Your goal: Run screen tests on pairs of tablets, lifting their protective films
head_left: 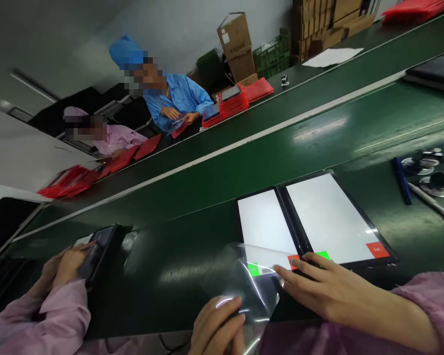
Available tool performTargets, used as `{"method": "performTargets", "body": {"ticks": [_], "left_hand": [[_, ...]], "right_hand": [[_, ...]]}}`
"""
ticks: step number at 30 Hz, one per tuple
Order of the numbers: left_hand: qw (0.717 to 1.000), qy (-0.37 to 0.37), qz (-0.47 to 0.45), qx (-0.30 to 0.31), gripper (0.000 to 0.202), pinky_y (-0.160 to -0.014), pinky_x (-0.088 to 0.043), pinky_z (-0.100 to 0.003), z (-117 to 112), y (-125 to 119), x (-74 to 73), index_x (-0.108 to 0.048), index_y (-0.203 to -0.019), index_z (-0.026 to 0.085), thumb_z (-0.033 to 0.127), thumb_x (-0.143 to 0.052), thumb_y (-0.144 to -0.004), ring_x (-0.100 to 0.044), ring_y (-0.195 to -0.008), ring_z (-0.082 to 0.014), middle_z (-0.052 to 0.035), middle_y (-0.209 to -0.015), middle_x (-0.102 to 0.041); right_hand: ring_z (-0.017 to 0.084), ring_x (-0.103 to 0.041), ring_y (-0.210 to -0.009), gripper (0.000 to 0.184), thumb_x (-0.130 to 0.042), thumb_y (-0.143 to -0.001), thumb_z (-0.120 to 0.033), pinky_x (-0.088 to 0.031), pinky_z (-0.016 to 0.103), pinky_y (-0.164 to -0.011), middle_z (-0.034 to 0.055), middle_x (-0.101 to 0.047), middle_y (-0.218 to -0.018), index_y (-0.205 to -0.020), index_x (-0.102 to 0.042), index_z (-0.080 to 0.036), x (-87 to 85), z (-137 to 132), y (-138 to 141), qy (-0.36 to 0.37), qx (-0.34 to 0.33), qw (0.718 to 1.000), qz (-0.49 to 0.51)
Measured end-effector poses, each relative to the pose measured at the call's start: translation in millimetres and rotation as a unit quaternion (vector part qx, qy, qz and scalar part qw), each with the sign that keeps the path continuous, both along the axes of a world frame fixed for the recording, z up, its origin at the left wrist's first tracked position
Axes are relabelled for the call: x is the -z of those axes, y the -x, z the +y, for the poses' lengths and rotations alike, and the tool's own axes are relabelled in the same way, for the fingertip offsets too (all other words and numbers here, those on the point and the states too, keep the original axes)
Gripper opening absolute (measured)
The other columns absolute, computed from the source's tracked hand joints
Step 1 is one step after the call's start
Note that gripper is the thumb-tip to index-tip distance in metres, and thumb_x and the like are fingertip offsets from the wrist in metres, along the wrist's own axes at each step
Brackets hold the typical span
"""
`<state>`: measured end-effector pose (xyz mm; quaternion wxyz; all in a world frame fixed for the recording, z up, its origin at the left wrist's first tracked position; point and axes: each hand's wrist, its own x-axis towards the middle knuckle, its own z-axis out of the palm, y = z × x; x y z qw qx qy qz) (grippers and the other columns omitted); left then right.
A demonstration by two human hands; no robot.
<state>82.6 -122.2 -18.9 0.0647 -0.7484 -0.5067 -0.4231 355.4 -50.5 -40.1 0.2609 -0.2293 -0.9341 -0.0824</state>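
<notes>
A clear plastic film [249,301] curves up off the lower part of the left tablet [264,222], whose lit screen is white with green and red corner squares. My left hand [218,325] pinches the film's near end at the bottom of the view. Stretched fingers of my right hand [329,291] lie over the left tablet's lower right corner and reach the lower left corner of a second lit tablet [325,217]. Whether those fingertips press on film or bare screen, I cannot tell.
At the left, a co-worker's hands [70,261] rest on a dark tablet [99,251]. A blue pen [402,181] and shiny metal parts [425,160] lie at the right. Across the green belt [222,170], two people sit near red sleeves [74,180] and a stack of red-edged devices [234,100].
</notes>
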Motion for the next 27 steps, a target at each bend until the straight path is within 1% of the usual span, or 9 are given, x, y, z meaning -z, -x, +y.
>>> {"method": "performTargets", "body": {"ticks": [3,6,9,11,15,17,19,24,27], "left_hand": [[0.999,-0.032,-0.023,0.005,0.020,-0.068,-0.067,-0.029,-9.3,0.2,-2.1,-0.074,-0.087,0.023,0.006,-0.063,-0.088,-0.076,-0.078,-0.0184,-0.0024,-0.090,-0.075],[0.999,-0.045,-0.020,0.010,0.019,-0.068,-0.065,-0.027,-14.8,7.8,-2.8,-0.074,-0.089,0.021,0.006,-0.062,-0.089,-0.072,-0.077,-0.0158,-0.0032,-0.090,-0.070],[0.999,-0.047,-0.027,-0.003,0.017,-0.067,-0.062,-0.025,-17.7,16.8,5.0,-0.074,-0.088,0.020,0.007,-0.063,-0.090,-0.070,-0.077,-0.0141,-0.0030,-0.090,-0.067],[0.998,-0.038,-0.045,-0.017,0.015,-0.067,-0.063,-0.026,-17.2,22.5,13.2,-0.075,-0.087,0.020,0.009,-0.066,-0.090,-0.070,-0.078,-0.0142,-0.0027,-0.091,-0.066],[0.994,-0.036,-0.092,-0.045,0.010,-0.070,-0.065,-0.031,-3.3,33.1,24.2,-0.075,-0.082,0.019,0.018,-0.069,-0.089,-0.070,-0.081,-0.0146,-0.0018,-0.095,-0.055],[0.992,-0.034,-0.114,-0.049,0.011,-0.070,-0.064,-0.031,13.1,38.1,23.6,-0.074,-0.079,0.019,0.020,-0.070,-0.089,-0.068,-0.079,-0.0139,-0.0003,-0.090,-0.052],[0.991,-0.015,-0.128,-0.042,0.011,-0.067,-0.061,-0.029,36.9,42.8,20.0,-0.075,-0.077,0.020,0.021,-0.071,-0.087,-0.066,-0.075,-0.0135,0.0000,-0.084,-0.054],[0.983,0.080,-0.163,0.004,0.013,-0.056,-0.049,-0.025,120.7,43.6,15.1,-0.074,-0.074,0.020,0.023,-0.067,-0.084,-0.059,-0.060,-0.0129,0.0004,-0.066,-0.063],[0.973,0.148,-0.169,0.046,0.017,-0.061,-0.055,-0.026,169.1,31.3,21.2,-0.075,-0.077,0.020,0.025,-0.062,-0.087,-0.068,-0.063,-0.0157,-0.0007,-0.068,-0.071]], "right_hand": [[0.020,-0.064,-0.107,0.034,-0.046,-0.104,-0.011,-0.052,0.037,-0.086,0.0070,-0.065,-0.142,-0.122,-0.073,-0.019,4.6,-11.4,-11.9,-0.023,0.013,0.999,-0.027],[0.022,-0.064,-0.111,0.033,-0.052,-0.099,-0.008,-0.052,0.039,-0.087,0.0102,-0.065,-0.140,-0.125,-0.071,-0.018,8.5,-19.6,-21.4,-0.028,0.010,0.998,-0.054],[0.022,-0.064,-0.109,0.035,-0.053,-0.096,-0.007,-0.052,0.039,-0.088,0.0116,-0.066,-0.138,-0.125,-0.071,-0.017,10.8,-23.9,-26.5,-0.032,0.012,0.996,-0.081],[0.022,-0.065,-0.105,0.036,-0.052,-0.096,-0.006,-0.052,0.038,-0.086,0.0118,-0.067,-0.137,-0.125,-0.071,-0.017,10.9,-24.7,-27.6,-0.037,0.012,0.995,-0.093],[0.021,-0.065,-0.100,0.039,-0.047,-0.098,-0.004,-0.051,0.039,-0.083,0.0122,-0.067,-0.135,-0.127,-0.070,-0.017,8.9,-21.8,-25.5,-0.037,0.009,0.995,-0.096],[0.021,-0.064,-0.097,0.039,-0.047,-0.098,-0.004,-0.049,0.038,-0.080,0.0117,-0.067,-0.132,-0.128,-0.070,-0.017,7.6,-18.0,-23.1,-0.031,0.011,0.995,-0.094],[0.021,-0.063,-0.094,0.037,-0.046,-0.100,-0.004,-0.048,0.037,-0.077,0.0110,-0.069,-0.127,-0.126,-0.070,-0.016,5.9,-12.7,-20.4,-0.023,0.014,0.995,-0.097],[0.018,-0.060,-0.086,0.028,-0.045,-0.104,-0.005,-0.043,0.035,-0.073,0.0084,-0.071,-0.105,-0.112,-0.072,-0.009,0.1,7.4,-14.2,-0.016,0.001,0.994,-0.109],[0.018,-0.057,-0.085,0.024,-0.050,-0.102,-0.003,-0.041,0.035,-0.074,0.0064,-0.069,-0.096,-0.105,-0.072,-0.011,-1.4,21.8,-9.2,-0.019,-0.022,0.993,-0.111]]}}
